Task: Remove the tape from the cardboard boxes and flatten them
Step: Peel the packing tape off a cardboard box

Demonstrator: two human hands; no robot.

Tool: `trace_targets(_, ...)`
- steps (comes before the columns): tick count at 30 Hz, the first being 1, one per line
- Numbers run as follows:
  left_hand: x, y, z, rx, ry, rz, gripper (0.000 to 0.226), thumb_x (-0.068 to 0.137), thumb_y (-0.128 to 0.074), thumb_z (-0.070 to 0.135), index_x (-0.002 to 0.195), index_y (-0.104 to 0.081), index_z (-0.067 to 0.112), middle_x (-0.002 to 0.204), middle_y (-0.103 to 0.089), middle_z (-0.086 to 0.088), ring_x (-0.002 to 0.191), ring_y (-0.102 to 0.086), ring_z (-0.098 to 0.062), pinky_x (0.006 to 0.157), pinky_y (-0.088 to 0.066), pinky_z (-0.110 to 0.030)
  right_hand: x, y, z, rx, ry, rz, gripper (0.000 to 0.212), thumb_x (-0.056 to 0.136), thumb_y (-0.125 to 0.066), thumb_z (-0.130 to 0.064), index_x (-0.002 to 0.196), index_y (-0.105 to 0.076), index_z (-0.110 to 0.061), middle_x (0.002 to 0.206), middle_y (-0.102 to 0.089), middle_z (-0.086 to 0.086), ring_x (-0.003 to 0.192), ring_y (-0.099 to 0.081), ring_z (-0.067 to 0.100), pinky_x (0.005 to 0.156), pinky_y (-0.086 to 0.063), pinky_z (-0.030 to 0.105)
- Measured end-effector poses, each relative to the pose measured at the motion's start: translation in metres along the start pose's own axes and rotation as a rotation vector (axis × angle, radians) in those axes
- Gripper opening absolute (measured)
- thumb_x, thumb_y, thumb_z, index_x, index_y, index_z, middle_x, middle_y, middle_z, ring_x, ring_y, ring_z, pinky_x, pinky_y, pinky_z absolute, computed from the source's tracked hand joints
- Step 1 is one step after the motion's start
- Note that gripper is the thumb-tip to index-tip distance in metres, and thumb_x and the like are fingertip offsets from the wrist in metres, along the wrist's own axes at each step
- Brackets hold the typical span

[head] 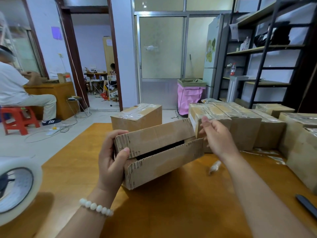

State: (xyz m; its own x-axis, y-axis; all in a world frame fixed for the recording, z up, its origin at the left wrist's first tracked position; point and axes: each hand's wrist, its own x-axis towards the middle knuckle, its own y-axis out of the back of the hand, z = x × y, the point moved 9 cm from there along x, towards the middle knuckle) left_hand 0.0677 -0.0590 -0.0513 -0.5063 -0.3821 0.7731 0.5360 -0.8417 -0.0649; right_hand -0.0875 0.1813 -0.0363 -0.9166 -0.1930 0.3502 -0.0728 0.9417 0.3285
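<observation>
A small cardboard box point(159, 157) stands on the wooden table point(171, 203), tilted, its two top flaps parted with a dark gap between them. My left hand point(111, 160) grips the box's left end, thumb on the front flap. My right hand point(216, 134) hovers at the box's right end with its fingers loosely curled; whether it pinches a strip of clear tape I cannot tell. A crumpled ball of removed tape point(214, 166) lies on the table to the right of the box.
Several taped cardboard boxes point(240, 121) line the table's far and right sides, and another taped box point(137, 117) sits at the far edge. A large roll of clear tape point(15, 188) is at the left. A dark pen-like tool point(307, 206) lies at the right. People sit in the background.
</observation>
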Motion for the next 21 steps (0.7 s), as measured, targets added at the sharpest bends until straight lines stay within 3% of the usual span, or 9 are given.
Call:
trace_targets(3,-0.006,-0.012,0.008,0.153,-0.122,-0.079,0.03,0.08,-0.05,0.029,0.107,-0.058,0.022,0.102,-0.056,-0.004,0.09,-0.053,-0.018,0.075,-0.046,-0.031,-0.008,-0.019,-0.007,0.0,0.006,-0.083,0.063,0.08,-0.027,-0.069,0.113,-0.053,-0.022,0.103,-0.056,-0.009,0.099,-0.049,0.009,0.083,-0.035,0.027)
trace_targets(7,-0.017,-0.027,0.017,0.217,-0.275,-0.173,0.04,0.097,-0.044,0.042,0.126,-0.055,0.017,0.124,-0.056,-0.003,0.114,-0.053,-0.017,0.094,-0.043,-0.025,-0.001,-0.018,0.014,-0.102,-0.07,-0.049,0.072,0.085,-0.037,-0.068,0.13,-0.048,-0.013,0.121,-0.054,0.0,0.111,-0.049,0.018,0.084,-0.036,0.032)
trace_targets(10,-0.016,-0.024,0.015,0.239,-0.281,-0.093,0.032,0.09,-0.051,0.022,0.121,-0.059,0.021,0.121,-0.058,0.001,0.116,-0.054,-0.014,0.097,-0.042,-0.024,0.001,-0.021,0.034,-0.093,-0.168,-0.077,0.073,0.083,-0.043,-0.069,0.129,-0.045,-0.013,0.122,-0.053,0.002,0.108,-0.049,0.02,0.08,-0.036,0.033)
trace_targets(12,-0.008,-0.011,0.005,0.28,-0.109,0.031,0.026,0.085,-0.05,0.025,0.107,-0.062,0.031,0.113,-0.059,0.005,0.109,-0.054,-0.007,0.093,-0.041,-0.018,0.002,-0.029,0.042,-0.105,-0.189,-0.12,0.067,0.087,-0.051,-0.06,0.135,-0.04,-0.014,0.128,-0.049,0.002,0.113,-0.046,0.02,0.083,-0.037,0.033)
trace_targets(15,-0.009,0.006,-0.035,0.178,0.477,0.186,0.018,0.092,-0.049,0.027,0.101,-0.063,0.034,0.103,-0.062,0.008,0.098,-0.055,-0.015,0.077,-0.041,-0.026,0.002,-0.037,0.043,-0.097,-0.173,-0.144,0.061,0.09,-0.054,-0.05,0.139,-0.037,-0.017,0.138,-0.043,0.004,0.124,-0.043,0.022,0.089,-0.036,0.034)
trace_targets(17,-0.021,-0.001,-0.055,0.023,0.799,0.149,0.027,0.098,-0.041,0.031,0.098,-0.068,0.026,0.1,-0.066,0.005,0.095,-0.056,-0.014,0.075,-0.04,-0.029,0.002,-0.04,0.043,-0.079,-0.157,-0.16,0.058,0.092,-0.053,-0.047,0.14,-0.036,-0.019,0.142,-0.04,0.004,0.127,-0.04,0.023,0.089,-0.035,0.033)
trace_targets(19,-0.027,-0.014,-0.055,-0.093,0.918,0.047,0.043,0.099,-0.034,0.042,0.098,-0.072,0.022,0.095,-0.073,-0.002,0.089,-0.06,-0.016,0.073,-0.041,-0.031,0.002,-0.043,0.044,-0.077,-0.159,-0.169,0.06,0.094,-0.05,-0.046,0.144,-0.031,-0.019,0.147,-0.037,0.005,0.134,-0.035,0.024,0.096,-0.034,0.034)
trace_targets(21,-0.027,-0.022,-0.049,-0.157,0.903,-0.015,0.049,0.1,-0.029,0.041,0.103,-0.073,0.02,0.091,-0.076,0.001,0.091,-0.063,-0.015,0.075,-0.042,-0.03,0.004,-0.038,0.048,-0.168,-0.176,-0.128,0.066,0.095,-0.045,-0.049,0.148,-0.025,-0.016,0.15,-0.032,0.008,0.138,-0.025,0.028,0.108,-0.03,0.041)
